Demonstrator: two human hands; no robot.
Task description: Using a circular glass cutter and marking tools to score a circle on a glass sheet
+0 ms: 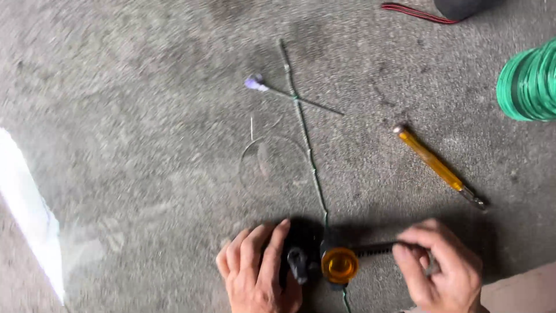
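On a grey concrete floor, my left hand [258, 269] presses down on a small black object with a round orange lens [340, 265]. My right hand [441, 268] pinches a thin black ribbed strap [373, 248] that sticks out to the right of the orange part. A long thin green-wrapped wire [305, 136] runs from the black object up the floor. Another thin stem with a small purple tip [255, 83] crosses the wire near the top. A loop of clear thin wire [272, 165] lies just left of the green wire.
A yellow-handled screwdriver [435, 164] lies on the floor at the right. At the right edge is a spool of green wire [530, 82]. A red cable [414, 11] and a dark object [460, 7] are at the top edge. A bright white strip [26, 208] lies at the left.
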